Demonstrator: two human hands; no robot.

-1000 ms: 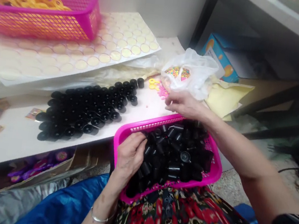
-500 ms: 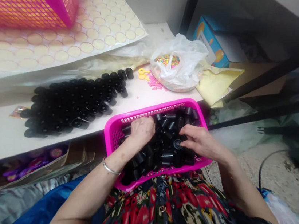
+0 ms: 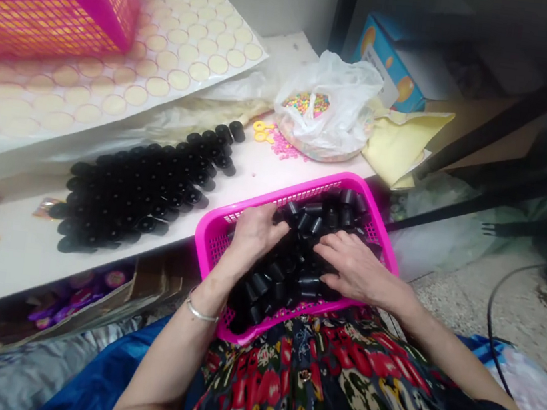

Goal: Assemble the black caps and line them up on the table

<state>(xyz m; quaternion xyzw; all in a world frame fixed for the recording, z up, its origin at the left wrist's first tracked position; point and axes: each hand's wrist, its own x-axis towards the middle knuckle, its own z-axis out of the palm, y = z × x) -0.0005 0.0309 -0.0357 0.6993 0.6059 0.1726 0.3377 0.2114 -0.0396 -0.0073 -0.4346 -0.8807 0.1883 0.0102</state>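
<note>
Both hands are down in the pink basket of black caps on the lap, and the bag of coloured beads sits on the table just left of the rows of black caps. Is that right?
Not quite. In the head view the bag of coloured beads sits to the right of the rows of black caps, not left. The rest holds: left hand and right hand are both in the pink basket on the lap.

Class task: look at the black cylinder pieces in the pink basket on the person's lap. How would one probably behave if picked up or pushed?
The black cylinders look like small rigid plastic, probably light. Being round, one would likely roll when pushed sideways. They lie loosely piled in the pink basket, so neighbours would probably shift.
</note>
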